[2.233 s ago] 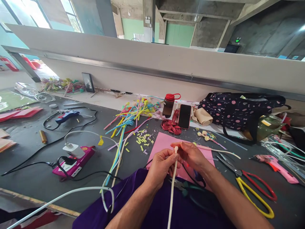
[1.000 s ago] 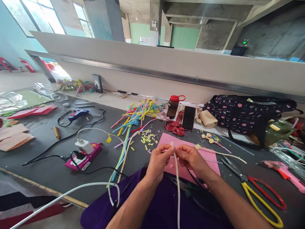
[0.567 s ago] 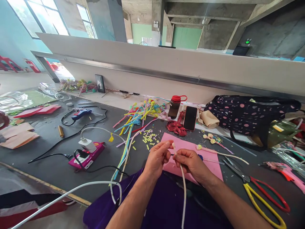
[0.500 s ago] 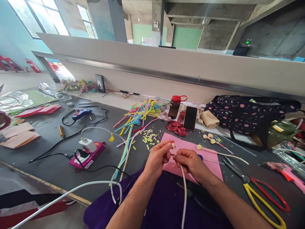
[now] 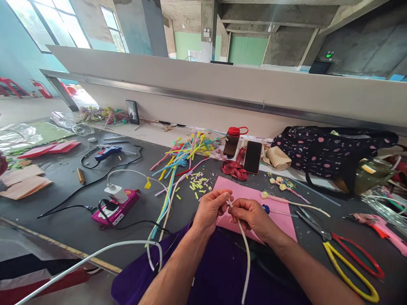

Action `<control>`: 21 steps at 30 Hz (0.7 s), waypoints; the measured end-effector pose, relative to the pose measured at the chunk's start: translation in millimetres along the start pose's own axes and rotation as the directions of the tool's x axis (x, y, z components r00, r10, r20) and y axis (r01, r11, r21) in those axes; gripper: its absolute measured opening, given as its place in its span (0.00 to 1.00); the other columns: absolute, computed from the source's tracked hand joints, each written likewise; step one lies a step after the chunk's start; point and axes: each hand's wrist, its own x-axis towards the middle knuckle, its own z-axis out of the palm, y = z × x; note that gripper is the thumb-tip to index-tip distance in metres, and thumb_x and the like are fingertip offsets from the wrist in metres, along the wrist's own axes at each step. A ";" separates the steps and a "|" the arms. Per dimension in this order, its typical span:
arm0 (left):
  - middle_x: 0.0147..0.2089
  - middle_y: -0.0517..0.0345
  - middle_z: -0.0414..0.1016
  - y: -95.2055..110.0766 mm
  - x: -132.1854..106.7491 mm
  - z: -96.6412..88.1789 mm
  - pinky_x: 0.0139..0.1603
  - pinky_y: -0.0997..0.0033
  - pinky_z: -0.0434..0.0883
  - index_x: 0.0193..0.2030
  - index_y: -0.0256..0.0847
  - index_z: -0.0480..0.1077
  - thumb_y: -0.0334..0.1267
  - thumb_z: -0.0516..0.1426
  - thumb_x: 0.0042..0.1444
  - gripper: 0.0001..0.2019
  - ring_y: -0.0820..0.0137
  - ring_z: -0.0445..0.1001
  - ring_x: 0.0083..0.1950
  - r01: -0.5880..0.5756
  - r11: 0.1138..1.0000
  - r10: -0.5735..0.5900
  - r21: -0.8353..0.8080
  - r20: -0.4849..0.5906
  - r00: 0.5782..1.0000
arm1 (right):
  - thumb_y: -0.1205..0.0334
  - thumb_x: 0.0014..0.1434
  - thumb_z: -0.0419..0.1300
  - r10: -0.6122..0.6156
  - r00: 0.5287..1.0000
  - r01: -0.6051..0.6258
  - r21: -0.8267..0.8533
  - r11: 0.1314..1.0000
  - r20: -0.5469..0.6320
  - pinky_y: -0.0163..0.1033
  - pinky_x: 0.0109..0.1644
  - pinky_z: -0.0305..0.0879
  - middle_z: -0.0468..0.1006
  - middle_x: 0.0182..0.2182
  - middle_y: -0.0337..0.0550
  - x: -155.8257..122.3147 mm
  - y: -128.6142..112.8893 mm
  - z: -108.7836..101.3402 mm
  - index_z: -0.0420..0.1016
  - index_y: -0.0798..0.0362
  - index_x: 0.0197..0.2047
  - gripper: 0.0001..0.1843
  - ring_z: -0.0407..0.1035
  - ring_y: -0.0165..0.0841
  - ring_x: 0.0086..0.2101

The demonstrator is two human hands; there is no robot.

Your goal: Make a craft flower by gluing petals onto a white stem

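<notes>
My left hand (image 5: pixel 210 209) and my right hand (image 5: pixel 251 216) meet over my lap at the near edge of the dark table. Both pinch the top end of a long white fuzzy pipe cleaner (image 5: pixel 245 254), which hangs down over my purple clothing. The left fingertips close on its tip; the right fingers grip it just below. A pink paper sheet (image 5: pixel 280 214) lies right behind the hands. On it rests a white stem with a small flower head (image 5: pixel 286 202).
A pile of coloured pipe cleaners (image 5: pixel 181 156) and cut bits lies ahead left. Yellow-and-red scissors (image 5: pixel 346 256) and a pink glue gun (image 5: pixel 381 226) sit at right. A pink power strip (image 5: pixel 114 207) with cables, a bottle (image 5: pixel 231 142), a phone (image 5: pixel 252 156) and a dotted bag (image 5: pixel 324 150) stand around.
The hands have kept working the top of the white pipe cleaner, dropping slightly toward my lap; its tip now sticks out less above my fingers. The view shifted slightly.
</notes>
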 end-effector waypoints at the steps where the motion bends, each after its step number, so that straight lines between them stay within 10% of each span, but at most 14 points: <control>1: 0.27 0.59 0.72 -0.2 -0.3 0.3 0.17 0.80 0.49 0.33 0.34 0.74 0.42 0.64 0.42 0.14 0.85 0.56 0.17 0.000 1.000 0.000 0.002 -0.005 1.000 | 0.52 0.53 0.60 -0.005 1.000 0.005 -0.003 1.000 -0.001 0.30 0.16 0.44 0.69 0.18 0.32 -0.1 -0.1 0.1 0.68 0.54 0.25 0.14 0.55 0.21 0.13; 21: 0.26 0.58 0.72 3.8 -2.9 3.6 0.17 0.81 0.49 0.31 0.34 0.73 0.42 0.63 0.45 0.12 0.84 0.57 0.18 -0.031 0.999 0.030 0.043 0.009 1.000 | 0.53 0.56 0.57 -0.083 0.996 0.079 -0.105 0.991 -0.027 0.28 0.17 0.52 0.67 0.15 0.32 -0.7 2.7 5.7 0.67 0.54 0.24 0.15 0.58 0.22 0.14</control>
